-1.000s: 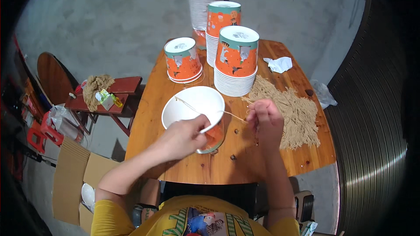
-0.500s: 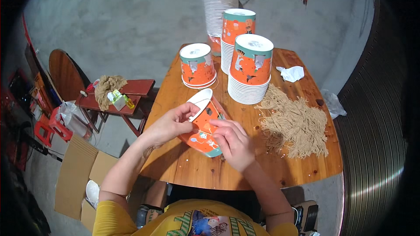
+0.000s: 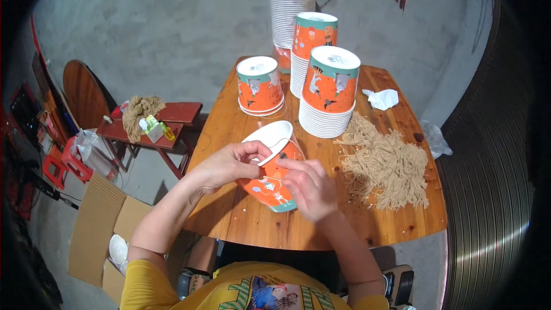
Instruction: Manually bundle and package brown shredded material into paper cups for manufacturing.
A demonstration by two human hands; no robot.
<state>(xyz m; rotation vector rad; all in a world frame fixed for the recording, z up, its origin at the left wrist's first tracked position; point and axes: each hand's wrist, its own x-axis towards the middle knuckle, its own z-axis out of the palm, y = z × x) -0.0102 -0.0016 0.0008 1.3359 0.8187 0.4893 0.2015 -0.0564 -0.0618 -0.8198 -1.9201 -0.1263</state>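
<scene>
An orange paper bucket (image 3: 270, 189) with a teal band and white skeleton prints lies tilted on the table in front of me, its white-rimmed mouth facing up and away. My left hand (image 3: 229, 166) is closed on the bucket's rim, with fingertips inside the mouth and the thumb on the outer wall. Against the right side of the bucket, my right hand (image 3: 310, 188) is closed in a pinch just below the rim. What sits between its fingertips, if anything, is too small to make out. A thin pale strand shows near the mouth.
Upside-down bucket stacks stand behind: a short one (image 3: 259, 86), a taller one (image 3: 328, 89) and others farther back. Tan cord (image 3: 387, 166) is heaped on the right of the wooden table (image 3: 224, 224), near a crumpled tissue (image 3: 381, 99). A red bench (image 3: 181, 113) and open carton (image 3: 97, 224) are left.
The bucket has turned slightly, showing more of its mouth and skeleton print. Both hands have shifted a little to the right with it, still at the rim.
</scene>
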